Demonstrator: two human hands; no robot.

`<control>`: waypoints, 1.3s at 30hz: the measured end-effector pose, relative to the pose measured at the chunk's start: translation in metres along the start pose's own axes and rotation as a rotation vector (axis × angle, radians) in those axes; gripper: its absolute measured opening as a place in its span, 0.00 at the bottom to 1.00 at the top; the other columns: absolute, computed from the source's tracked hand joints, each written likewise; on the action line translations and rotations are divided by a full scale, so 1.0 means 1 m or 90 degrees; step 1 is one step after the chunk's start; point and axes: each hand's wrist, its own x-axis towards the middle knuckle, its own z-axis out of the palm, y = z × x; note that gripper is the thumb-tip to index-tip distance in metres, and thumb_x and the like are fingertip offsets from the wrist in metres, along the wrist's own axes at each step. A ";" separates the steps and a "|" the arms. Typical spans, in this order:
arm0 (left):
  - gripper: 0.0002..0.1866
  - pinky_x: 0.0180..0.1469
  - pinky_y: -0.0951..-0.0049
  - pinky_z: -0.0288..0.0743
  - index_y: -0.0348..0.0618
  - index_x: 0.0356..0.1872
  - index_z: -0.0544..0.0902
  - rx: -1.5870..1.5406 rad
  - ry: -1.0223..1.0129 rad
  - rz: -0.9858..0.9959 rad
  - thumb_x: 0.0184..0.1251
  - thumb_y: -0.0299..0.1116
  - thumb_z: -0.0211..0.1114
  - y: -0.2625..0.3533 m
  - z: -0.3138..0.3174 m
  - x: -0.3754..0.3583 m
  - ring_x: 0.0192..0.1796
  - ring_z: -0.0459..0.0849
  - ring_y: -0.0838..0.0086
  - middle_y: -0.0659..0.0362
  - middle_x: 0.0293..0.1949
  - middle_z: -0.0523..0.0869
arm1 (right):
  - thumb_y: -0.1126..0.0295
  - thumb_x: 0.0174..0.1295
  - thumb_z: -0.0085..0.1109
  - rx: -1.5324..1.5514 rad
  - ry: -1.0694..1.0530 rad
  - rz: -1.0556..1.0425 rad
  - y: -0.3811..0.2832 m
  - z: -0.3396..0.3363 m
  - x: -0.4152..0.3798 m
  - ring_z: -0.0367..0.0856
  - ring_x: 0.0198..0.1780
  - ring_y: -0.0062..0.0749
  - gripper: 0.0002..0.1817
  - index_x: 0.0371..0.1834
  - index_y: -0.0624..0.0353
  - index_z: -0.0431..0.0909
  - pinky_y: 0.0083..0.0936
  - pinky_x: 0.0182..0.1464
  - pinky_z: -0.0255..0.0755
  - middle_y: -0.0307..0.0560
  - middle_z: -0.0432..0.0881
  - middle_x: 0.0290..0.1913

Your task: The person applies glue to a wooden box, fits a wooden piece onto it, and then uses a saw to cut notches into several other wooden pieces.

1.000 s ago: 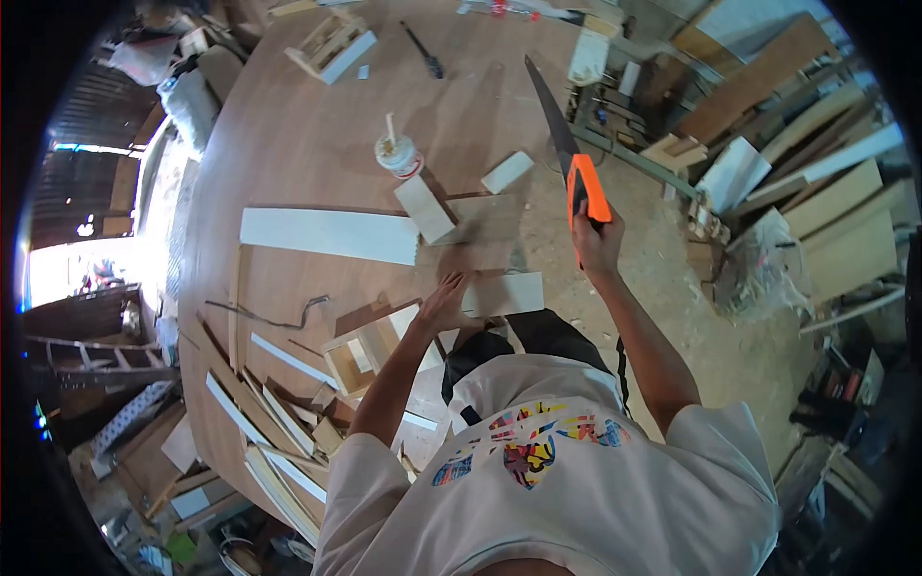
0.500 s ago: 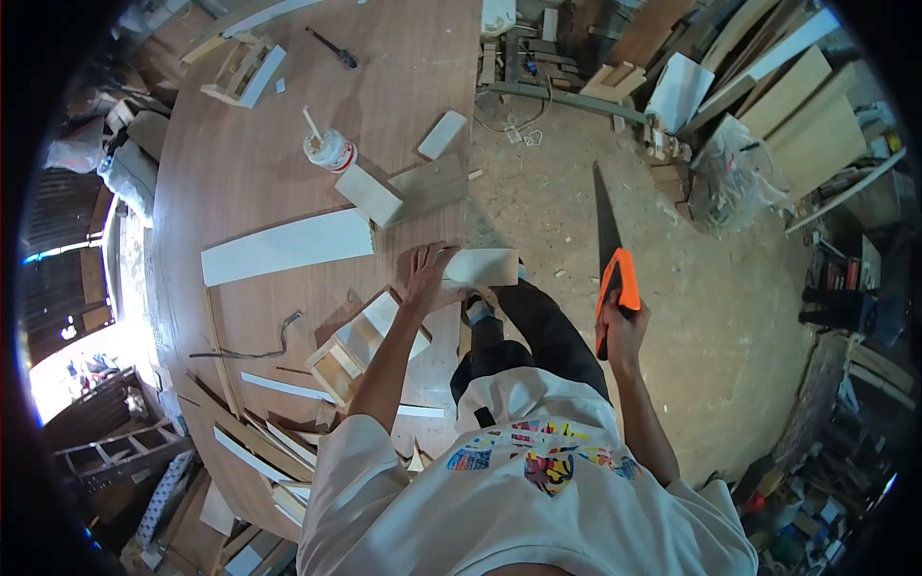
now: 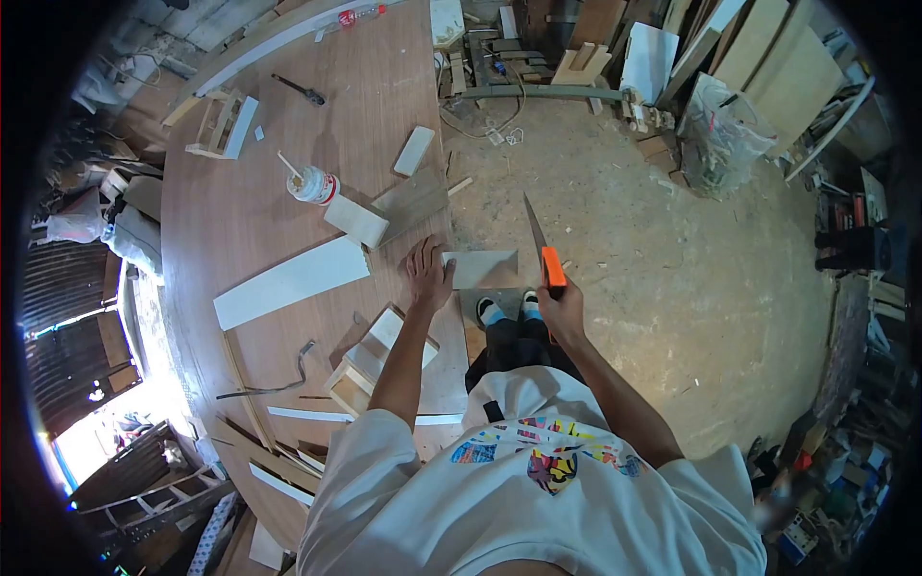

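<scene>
A saw (image 3: 544,252) is clasped by its orange handle in the right hand (image 3: 561,303), grip closed. A board (image 3: 483,269) overhanging the bench (image 3: 240,211) edge is pressed flat by the left hand (image 3: 427,272), grip spread. Farther off, a glue pot (image 3: 313,184) is seen.

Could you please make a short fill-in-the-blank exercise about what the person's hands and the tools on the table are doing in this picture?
1. The right hand grips a handsaw with an ____ handle.
2. The left hand presses a small board at the table's ____.
3. A stick stands in the glue jar, which has a ____ band.

Missing words: orange; edge; red
</scene>
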 end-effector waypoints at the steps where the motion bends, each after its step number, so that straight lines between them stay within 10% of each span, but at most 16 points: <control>1: 0.22 0.70 0.49 0.43 0.47 0.59 0.67 0.002 0.000 0.005 0.67 0.41 0.56 0.000 0.002 -0.001 0.71 0.53 0.54 0.51 0.67 0.60 | 0.73 0.51 0.58 0.004 0.004 0.000 0.004 0.006 0.007 0.75 0.22 0.30 0.08 0.30 0.66 0.74 0.28 0.27 0.68 0.45 0.75 0.20; 3: 0.21 0.70 0.49 0.42 0.45 0.57 0.67 -0.006 0.016 -0.039 0.68 0.41 0.55 -0.001 0.007 0.001 0.71 0.53 0.55 0.50 0.67 0.60 | 0.68 0.51 0.62 -0.127 -0.020 -0.104 0.012 0.022 0.027 0.83 0.29 0.44 0.12 0.30 0.67 0.75 0.35 0.33 0.73 0.54 0.81 0.25; 10: 0.20 0.69 0.48 0.46 0.40 0.54 0.69 -0.016 0.072 -0.022 0.68 0.42 0.53 -0.001 0.011 0.000 0.70 0.57 0.55 0.49 0.65 0.63 | 0.58 0.50 0.69 -0.252 -0.017 -0.045 0.061 0.067 0.065 0.84 0.30 0.47 0.20 0.29 0.66 0.77 0.35 0.33 0.76 0.55 0.81 0.24; 16: 0.17 0.63 0.51 0.54 0.40 0.49 0.73 0.077 0.062 -0.084 0.67 0.42 0.52 0.004 0.010 0.010 0.61 0.66 0.55 0.49 0.59 0.68 | 0.66 0.52 0.69 -0.034 -0.056 0.004 0.063 0.079 0.067 0.82 0.21 0.33 0.13 0.29 0.63 0.77 0.28 0.21 0.74 0.47 0.81 0.22; 19: 0.14 0.57 0.54 0.59 0.40 0.43 0.76 0.087 0.077 -0.142 0.66 0.40 0.54 0.007 0.019 0.020 0.53 0.69 0.57 0.50 0.51 0.72 | 0.69 0.51 0.67 -0.096 -0.028 0.073 0.075 0.088 0.085 0.84 0.33 0.39 0.11 0.34 0.62 0.78 0.32 0.38 0.77 0.49 0.83 0.29; 22: 0.12 0.54 0.56 0.60 0.41 0.39 0.77 0.125 0.165 -0.170 0.63 0.38 0.55 0.009 0.026 0.016 0.50 0.70 0.58 0.52 0.45 0.73 | 0.69 0.54 0.66 -0.054 -0.038 -0.027 0.077 0.084 0.087 0.79 0.17 0.28 0.10 0.33 0.63 0.77 0.27 0.19 0.72 0.44 0.79 0.20; 39: 0.11 0.58 0.53 0.59 0.44 0.39 0.78 0.037 0.159 -0.121 0.62 0.39 0.57 0.012 0.016 0.024 0.54 0.69 0.55 0.51 0.44 0.75 | 0.73 0.57 0.61 0.018 0.034 -0.050 -0.022 0.012 -0.035 0.73 0.27 0.27 0.09 0.34 0.64 0.72 0.26 0.34 0.71 0.46 0.73 0.21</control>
